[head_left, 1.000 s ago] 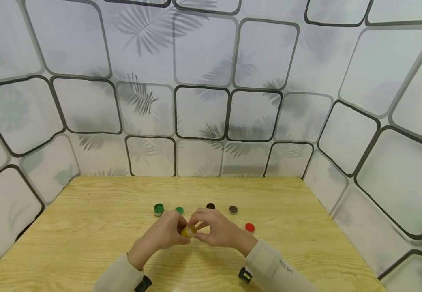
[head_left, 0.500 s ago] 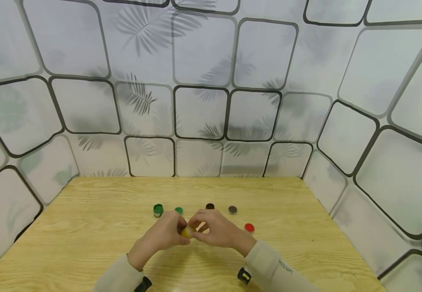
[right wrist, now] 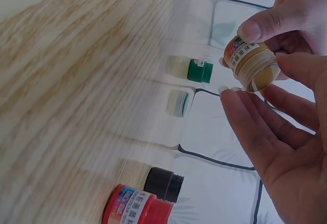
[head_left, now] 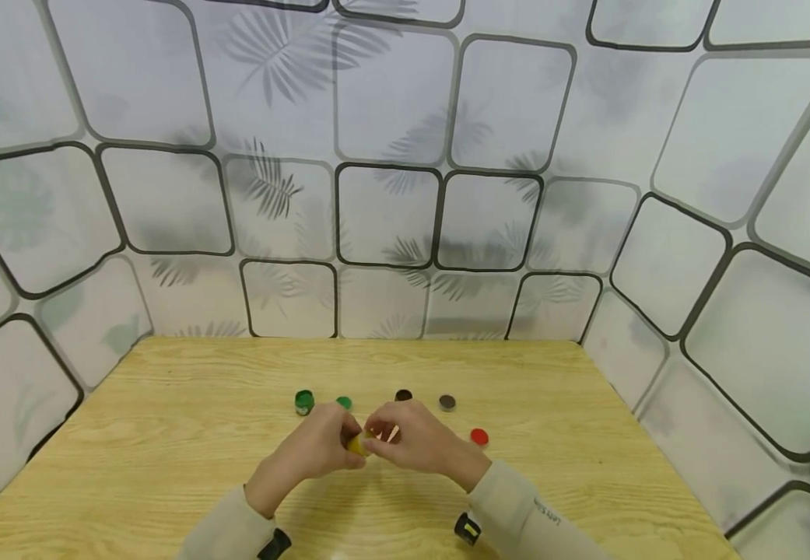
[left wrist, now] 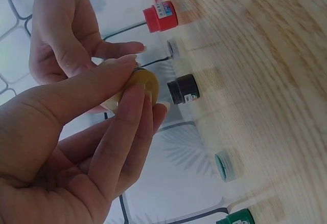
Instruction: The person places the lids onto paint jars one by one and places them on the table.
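My left hand (head_left: 320,442) grips a small yellow paint jar (right wrist: 246,55) by its labelled body, thumb on one side and fingers on the other. Tilted on its side above the table, the jar points its clear-walled lid (right wrist: 259,71) toward my right hand (head_left: 415,439). In the right wrist view, the thumb and fingers of that hand are around the lid's rim, pinching it. The left wrist view shows the jar's yellow base (left wrist: 145,83) between the left thumb and fingers. Part of the jar is hidden by both hands in the head view.
On the wooden table (head_left: 187,435) beyond the hands stand a green paint jar (head_left: 304,403), a green lid (head_left: 344,403), a black jar (head_left: 403,395), a dark grey lid (head_left: 447,402) and a red lid (head_left: 479,437). A red jar (left wrist: 161,17) shows in the wrist views. Patterned walls enclose the table.
The right fingers have shifted slightly leftward over the jar's lid end, covering more of it. My left hand stays in place around the jar. The things on the table have not moved.
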`<action>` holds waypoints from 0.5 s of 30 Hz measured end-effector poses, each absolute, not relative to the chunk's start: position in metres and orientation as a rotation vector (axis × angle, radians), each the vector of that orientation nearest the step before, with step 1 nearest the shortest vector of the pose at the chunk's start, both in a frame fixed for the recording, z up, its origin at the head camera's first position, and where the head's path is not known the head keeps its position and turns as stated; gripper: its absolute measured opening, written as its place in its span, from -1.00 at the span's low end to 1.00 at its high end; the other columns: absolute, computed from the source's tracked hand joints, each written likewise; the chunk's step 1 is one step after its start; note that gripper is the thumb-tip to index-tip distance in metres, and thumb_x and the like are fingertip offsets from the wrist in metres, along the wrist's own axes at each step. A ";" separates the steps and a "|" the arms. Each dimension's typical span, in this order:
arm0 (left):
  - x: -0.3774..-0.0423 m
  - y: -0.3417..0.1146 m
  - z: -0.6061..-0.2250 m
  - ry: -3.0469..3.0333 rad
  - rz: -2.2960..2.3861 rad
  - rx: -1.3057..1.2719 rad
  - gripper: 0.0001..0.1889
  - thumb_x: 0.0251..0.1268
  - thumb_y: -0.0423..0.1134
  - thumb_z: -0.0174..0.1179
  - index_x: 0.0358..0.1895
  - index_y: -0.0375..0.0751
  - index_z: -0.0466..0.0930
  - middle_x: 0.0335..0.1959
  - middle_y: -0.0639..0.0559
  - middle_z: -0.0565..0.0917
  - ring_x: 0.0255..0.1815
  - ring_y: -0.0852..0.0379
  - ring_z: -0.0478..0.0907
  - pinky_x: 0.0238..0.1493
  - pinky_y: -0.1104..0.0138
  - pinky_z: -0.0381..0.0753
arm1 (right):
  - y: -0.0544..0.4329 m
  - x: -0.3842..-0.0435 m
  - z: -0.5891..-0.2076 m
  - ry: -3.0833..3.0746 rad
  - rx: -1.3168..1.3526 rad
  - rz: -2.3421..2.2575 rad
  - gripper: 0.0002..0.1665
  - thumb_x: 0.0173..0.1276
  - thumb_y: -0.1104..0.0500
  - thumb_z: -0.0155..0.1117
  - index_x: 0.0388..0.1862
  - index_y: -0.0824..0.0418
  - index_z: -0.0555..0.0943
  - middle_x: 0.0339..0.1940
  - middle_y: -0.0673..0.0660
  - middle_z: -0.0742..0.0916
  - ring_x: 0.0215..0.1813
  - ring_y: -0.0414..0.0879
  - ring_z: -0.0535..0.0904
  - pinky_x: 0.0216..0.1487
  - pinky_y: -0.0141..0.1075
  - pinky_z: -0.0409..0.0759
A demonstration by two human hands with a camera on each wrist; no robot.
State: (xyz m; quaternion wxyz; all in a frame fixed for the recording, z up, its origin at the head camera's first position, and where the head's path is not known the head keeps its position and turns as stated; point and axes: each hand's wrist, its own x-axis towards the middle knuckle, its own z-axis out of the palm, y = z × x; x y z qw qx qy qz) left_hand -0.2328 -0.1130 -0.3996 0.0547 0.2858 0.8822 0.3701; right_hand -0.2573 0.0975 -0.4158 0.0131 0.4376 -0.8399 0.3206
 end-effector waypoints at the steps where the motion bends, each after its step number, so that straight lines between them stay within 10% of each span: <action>1: -0.233 -0.113 -0.399 2.680 1.123 0.868 -0.94 0.10 -0.44 0.50 -0.42 -0.27 0.79 -0.63 0.10 0.66 -0.66 0.31 0.37 -0.60 0.46 0.37 | 0.098 -0.257 -0.416 -2.610 1.364 1.001 -0.77 0.48 0.13 0.36 0.00 0.22 0.72 -0.15 0.12 0.81 -0.21 -0.25 0.70 -0.27 -0.60 0.63; 7: -0.232 -0.115 -0.399 2.696 1.126 0.857 -0.90 0.09 -0.44 0.52 -0.32 -0.31 0.80 -0.49 0.02 0.74 -0.56 0.31 0.53 -0.51 0.43 0.56 | 0.100 -0.256 -0.418 -2.492 1.422 1.016 -0.68 0.44 0.20 0.39 0.11 0.28 0.65 0.04 0.21 0.73 0.02 0.08 0.73 -0.11 -0.45 0.73; 15: -0.233 -0.117 -0.400 2.709 1.131 0.851 -0.77 0.06 -0.43 0.54 -0.18 -0.40 0.79 -0.31 -0.12 0.81 -0.40 0.20 0.69 -0.38 0.38 0.70 | 0.098 -0.259 -0.419 -2.382 1.568 0.990 -0.72 0.31 0.34 0.48 -0.01 0.26 0.68 0.02 0.16 0.72 0.05 -0.06 0.73 -0.06 -0.40 0.75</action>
